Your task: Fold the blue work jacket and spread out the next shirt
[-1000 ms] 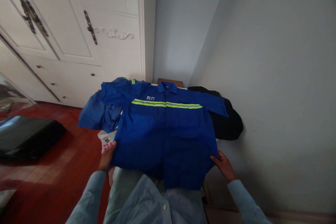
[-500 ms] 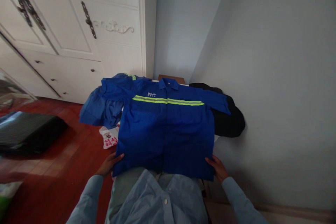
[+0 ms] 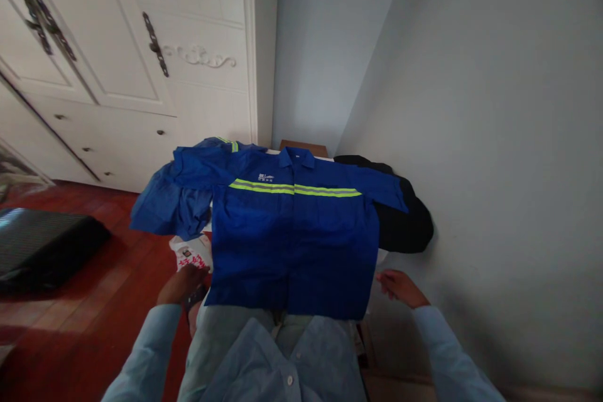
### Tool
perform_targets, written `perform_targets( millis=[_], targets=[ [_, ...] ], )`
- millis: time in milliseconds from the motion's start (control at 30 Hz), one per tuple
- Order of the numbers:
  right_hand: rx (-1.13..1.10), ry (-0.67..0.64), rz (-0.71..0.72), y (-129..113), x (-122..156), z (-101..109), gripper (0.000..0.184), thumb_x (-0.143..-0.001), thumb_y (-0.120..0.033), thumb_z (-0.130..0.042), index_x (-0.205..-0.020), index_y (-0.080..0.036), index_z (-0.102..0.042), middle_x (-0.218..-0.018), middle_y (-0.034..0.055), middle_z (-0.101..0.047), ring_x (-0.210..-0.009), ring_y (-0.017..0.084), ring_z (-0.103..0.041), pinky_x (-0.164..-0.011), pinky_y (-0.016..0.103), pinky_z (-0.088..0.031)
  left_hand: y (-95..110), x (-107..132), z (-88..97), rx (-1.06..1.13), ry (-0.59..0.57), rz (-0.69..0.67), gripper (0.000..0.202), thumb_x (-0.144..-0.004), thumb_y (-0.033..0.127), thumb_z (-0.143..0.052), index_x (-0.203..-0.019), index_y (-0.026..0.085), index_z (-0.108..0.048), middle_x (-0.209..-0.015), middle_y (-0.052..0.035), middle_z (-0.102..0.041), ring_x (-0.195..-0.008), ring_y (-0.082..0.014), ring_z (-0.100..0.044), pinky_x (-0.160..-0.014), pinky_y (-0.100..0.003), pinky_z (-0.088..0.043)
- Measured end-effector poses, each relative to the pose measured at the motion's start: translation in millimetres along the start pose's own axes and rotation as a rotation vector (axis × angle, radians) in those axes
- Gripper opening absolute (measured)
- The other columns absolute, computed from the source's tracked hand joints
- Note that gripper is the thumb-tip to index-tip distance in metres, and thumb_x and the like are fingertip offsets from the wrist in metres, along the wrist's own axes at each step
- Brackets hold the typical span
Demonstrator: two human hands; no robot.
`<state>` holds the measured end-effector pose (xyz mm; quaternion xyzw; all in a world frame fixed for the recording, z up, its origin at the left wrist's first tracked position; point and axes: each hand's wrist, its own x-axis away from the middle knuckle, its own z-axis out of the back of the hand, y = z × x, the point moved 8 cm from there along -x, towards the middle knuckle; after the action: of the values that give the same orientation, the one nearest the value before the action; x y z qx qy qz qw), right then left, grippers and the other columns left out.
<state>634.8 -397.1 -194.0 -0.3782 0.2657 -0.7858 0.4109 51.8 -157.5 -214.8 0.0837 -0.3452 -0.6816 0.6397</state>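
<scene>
A blue short-sleeved work shirt (image 3: 292,239) lies spread flat, front up, collar at the far end and hem towards me. It has a yellow-green and grey reflective stripe across the chest and a white logo. Beside its lower left edge is my left hand (image 3: 181,284), apart from the cloth, fingers loosely bent and holding nothing I can see. My right hand (image 3: 401,287) hovers just off the lower right edge, empty, its fingers loosely curled and partly apart.
Another blue garment (image 3: 172,204) hangs over the left side, with a black item (image 3: 407,220) at the right. A white bag with red print (image 3: 191,252) sits below left. A black case (image 3: 51,248) rests on the red floor. White wardrobe (image 3: 202,6) and grey wall (image 3: 494,138) stand behind.
Both hands have let go of the shirt's lower edges and moved outward, away from the cloth. The shirt stays spread out; the view has shifted slightly.
</scene>
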Motion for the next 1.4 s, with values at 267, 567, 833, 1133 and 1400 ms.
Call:
perform_targets(
  millis=[267, 567, 833, 1133, 1400],
  targets=[
    [-0.099, 0.548, 0.132, -144.1, -53.0, 106.4, 0.031, -0.081, -0.044, -0.064, -0.094, -0.016, -0.069, -0.083, 0.0071, -0.072, -0.055, 0.013, -0.061, -0.044, 0.022, -0.043, 286.8, -11.3, 36.1, 0.089, 0.259, -0.828, 0.05, -0.094, 0.059, -0.042, -0.112, 0.02, -0.068, -0.113, -0.0097, -0.073, -0.106, -0.0238, -0.067, -0.094, -0.036, -0.052],
    [-0.218, 0.346, -0.028, -133.0, -99.1, 96.8, 0.026, -0.079, -0.033, -0.07, -0.064, -0.02, -0.054, -0.037, -0.0076, -0.039, -0.032, 0.007, -0.035, -0.033, 0.019, -0.017, 340.0, -126.0, -19.4, -0.468, 0.111, -0.709, 0.066, -0.097, 0.057, -0.037, -0.148, 0.016, -0.047, -0.16, -0.0178, -0.039, -0.151, -0.0335, -0.03, -0.122, -0.056, -0.025],
    [-0.293, 0.34, -0.03, -108.6, -89.4, 106.4, 0.026, -0.082, -0.03, -0.066, -0.063, -0.018, -0.052, -0.043, -0.0043, -0.047, -0.032, 0.006, -0.037, -0.032, 0.017, -0.019, 327.8, -137.2, -26.2, -0.536, 0.126, -0.675, 0.075, -0.096, 0.065, -0.027, -0.154, 0.018, -0.038, -0.164, -0.0154, -0.031, -0.153, -0.0313, -0.024, -0.125, -0.053, -0.015],
    [-0.474, 0.571, -0.023, -130.9, -105.7, 117.6, 0.031, -0.076, -0.036, -0.078, -0.065, -0.017, -0.055, -0.05, -0.0042, -0.052, -0.033, 0.004, -0.033, -0.029, 0.017, -0.017, 327.6, -138.1, -27.4, -0.573, 0.121, -0.667, 0.075, -0.097, 0.064, -0.026, -0.155, 0.018, -0.036, -0.164, -0.0155, -0.031, -0.154, -0.031, -0.024, -0.125, -0.053, -0.016],
    [-0.585, 0.699, 0.004, -114.0, -98.8, 142.0, 0.027, -0.081, -0.033, -0.069, -0.069, -0.021, -0.047, -0.053, -0.0049, -0.052, -0.035, 0.005, -0.039, -0.031, 0.016, -0.021, 327.8, -136.6, -26.1, -0.559, 0.128, -0.676, 0.075, -0.097, 0.065, -0.025, -0.155, 0.019, -0.037, -0.164, -0.0156, -0.031, -0.154, -0.0313, -0.024, -0.124, -0.054, -0.016]
  ],
)
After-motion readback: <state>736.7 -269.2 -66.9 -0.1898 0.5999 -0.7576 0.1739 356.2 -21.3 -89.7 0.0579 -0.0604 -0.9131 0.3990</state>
